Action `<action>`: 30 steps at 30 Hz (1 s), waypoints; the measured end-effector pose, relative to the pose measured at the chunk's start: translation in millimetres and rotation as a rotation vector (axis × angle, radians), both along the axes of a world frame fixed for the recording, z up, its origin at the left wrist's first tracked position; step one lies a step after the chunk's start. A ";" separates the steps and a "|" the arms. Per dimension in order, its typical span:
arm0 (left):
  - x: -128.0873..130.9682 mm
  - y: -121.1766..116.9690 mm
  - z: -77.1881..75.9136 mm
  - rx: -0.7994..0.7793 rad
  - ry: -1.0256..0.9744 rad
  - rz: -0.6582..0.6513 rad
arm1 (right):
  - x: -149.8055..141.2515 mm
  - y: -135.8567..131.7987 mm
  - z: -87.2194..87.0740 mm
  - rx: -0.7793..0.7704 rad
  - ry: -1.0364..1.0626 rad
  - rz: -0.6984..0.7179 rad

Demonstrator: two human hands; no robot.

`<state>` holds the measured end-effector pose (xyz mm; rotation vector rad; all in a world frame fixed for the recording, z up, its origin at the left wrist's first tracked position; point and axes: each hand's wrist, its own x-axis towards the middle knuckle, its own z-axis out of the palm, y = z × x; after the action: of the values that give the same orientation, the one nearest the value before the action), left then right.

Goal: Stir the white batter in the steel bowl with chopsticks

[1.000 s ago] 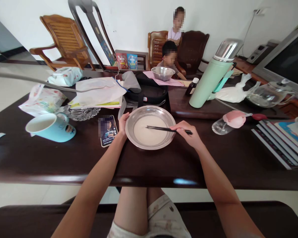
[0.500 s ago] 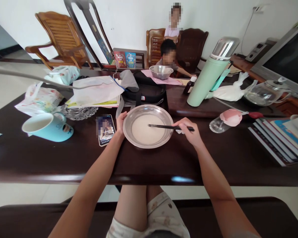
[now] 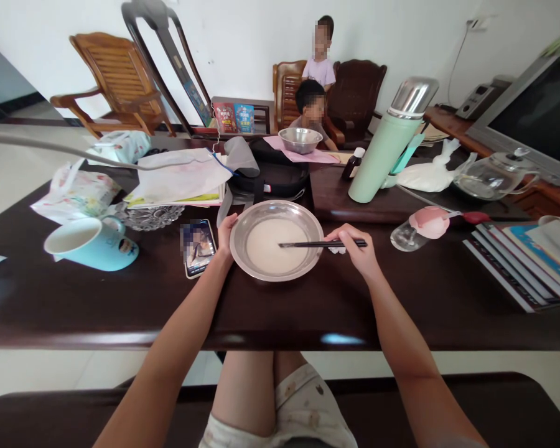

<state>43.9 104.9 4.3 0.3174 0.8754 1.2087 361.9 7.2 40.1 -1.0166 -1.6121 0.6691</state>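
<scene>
A wide metal bowl [image 3: 242,261] stands on the dark table in front of me. Inside it is a smooth, off-white liquid or batter [image 3: 270,249]. My left hand [image 3: 226,233] grips the bowl's left rim, with the thumb on top and the fingers mostly hidden beneath. Black chopsticks [image 3: 310,244] are held in my right hand [image 3: 354,247], over the bowl's right edge; their tips touch or dip into the pale mixture near its middle. A crumpled white scrap [image 3: 337,250] lies under the right hand. To the left of the bowl, a phone [image 3: 198,249] lies with its screen lit.
A blue mug [image 3: 98,246] and a glass dish [image 3: 149,216] are on the left. Behind the bowl are a black bag [image 3: 275,177] and a smaller metal bowl [image 3: 300,142]. A green thermos [image 3: 382,149], a pink-topped bottle [image 3: 420,229] and stacked books [image 3: 518,267] stand right. Two people are beyond the table.
The chopstick tips have shifted slightly downward within the mixture. My left hand stays on the rim. The seated person across the table has leaned and drawn an arm back; the view has tilted a little.
</scene>
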 end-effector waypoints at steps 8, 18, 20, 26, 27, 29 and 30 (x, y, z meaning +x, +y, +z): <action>-1.3 0.4 -1.9 -0.002 -0.012 -0.017 | -5.9 1.0 -1.1 0.041 -0.108 0.085; -2.2 -2.3 3.2 0.006 -0.041 -0.047 | -6.9 1.4 -1.0 -0.010 -0.074 0.131; -1.4 -3.0 4.9 -0.004 -0.025 -0.046 | -6.4 2.7 -1.5 0.031 -0.108 0.098; 1.5 -3.6 8.9 -0.022 0.021 -0.019 | 0.9 0.7 0.9 -0.053 0.053 0.010; 1.5 -3.7 9.2 -0.025 0.021 -0.018 | -0.7 0.3 1.0 -0.063 0.045 0.043; 1.1 -3.8 9.5 -0.028 0.020 -0.022 | -5.5 0.4 0.3 -0.044 -0.036 0.116; 0.8 -3.8 9.4 -0.028 0.020 -0.025 | -7.6 0.9 -0.2 -0.017 -0.083 0.140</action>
<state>44.7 101.2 13.8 0.3176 0.9023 1.1712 354.2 8.1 40.0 -0.9613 -1.7650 0.7444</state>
